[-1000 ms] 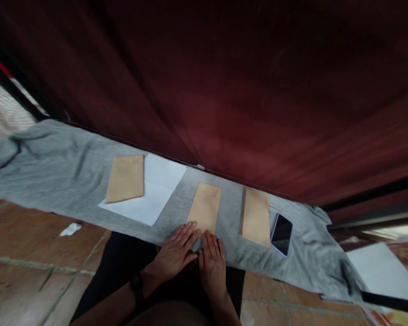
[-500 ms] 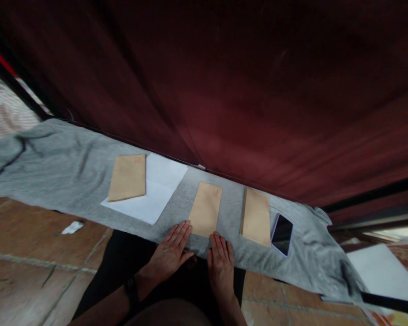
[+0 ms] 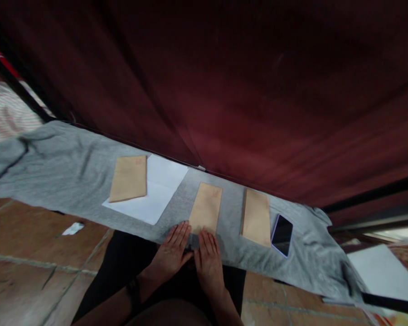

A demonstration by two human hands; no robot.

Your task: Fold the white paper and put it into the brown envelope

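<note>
A single brown paper envelope (image 3: 206, 206) with a small red print near its top right lies on the grey cloth in front of me. At its lower left corner rests my left hand (image 3: 172, 246), fingers stretched flat. My right hand (image 3: 209, 260) lies flat across the envelope's near edge, fingertips on the paper and thumb out to the side. To the left, a stack of brown envelopes (image 3: 129, 177) sits partly over a white sheet of paper (image 3: 161, 181). Another pile of brown envelopes (image 3: 256, 217) is on the right.
Right of the right pile lies a phone (image 3: 282, 235) with a purple edge. The grey cloth (image 3: 68, 158) covers a narrow bench against a dark red panel (image 3: 217, 113). A white scrap (image 3: 73, 228) lies on the tiled floor, and a white board (image 3: 384, 271) stands at far right.
My right hand has slid left along the envelope's near edge, closer to my left hand. My left hand and the envelope have stayed in place.
</note>
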